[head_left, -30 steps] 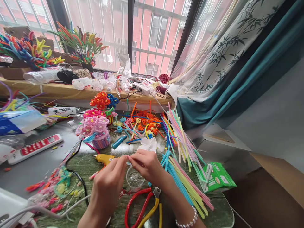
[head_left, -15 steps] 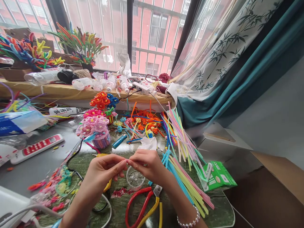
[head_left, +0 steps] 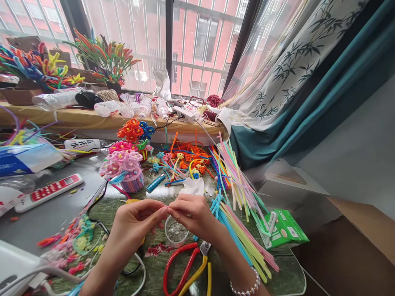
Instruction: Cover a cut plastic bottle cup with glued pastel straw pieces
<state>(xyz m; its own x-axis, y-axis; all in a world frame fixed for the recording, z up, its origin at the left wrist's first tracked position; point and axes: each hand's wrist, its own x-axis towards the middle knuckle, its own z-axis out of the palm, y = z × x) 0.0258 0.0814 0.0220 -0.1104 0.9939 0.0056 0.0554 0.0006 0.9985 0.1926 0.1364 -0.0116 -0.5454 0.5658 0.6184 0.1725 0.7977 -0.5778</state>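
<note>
My left hand (head_left: 138, 222) and my right hand (head_left: 191, 216) meet fingertip to fingertip over the table, both closed in a pinch. Whatever lies between them is too small and hidden to name. Just under the fingers stands a clear round plastic dish (head_left: 176, 232). Nearer to me, wire cutters (head_left: 188, 267) with one red and one yellow handle lie below my right hand. A yellow tool (head_left: 132, 201) is partly covered by my left hand. Beyond the fingers are a crumpled white tissue (head_left: 191, 187) and a teal lighter (head_left: 156, 183).
Bundles of pastel pipe cleaners (head_left: 243, 238) lie at the right beside a green packet (head_left: 285, 228). A striped pot of pink fuzzy flowers (head_left: 132, 183) stands at the left, with colourful scraps (head_left: 74, 242) and a remote control (head_left: 51, 192). Orange pieces (head_left: 194, 154) lie behind.
My joined fingertips have shifted very slightly. The bit of pink visible between them before is now harder to see. Nothing else on the table has moved.
</note>
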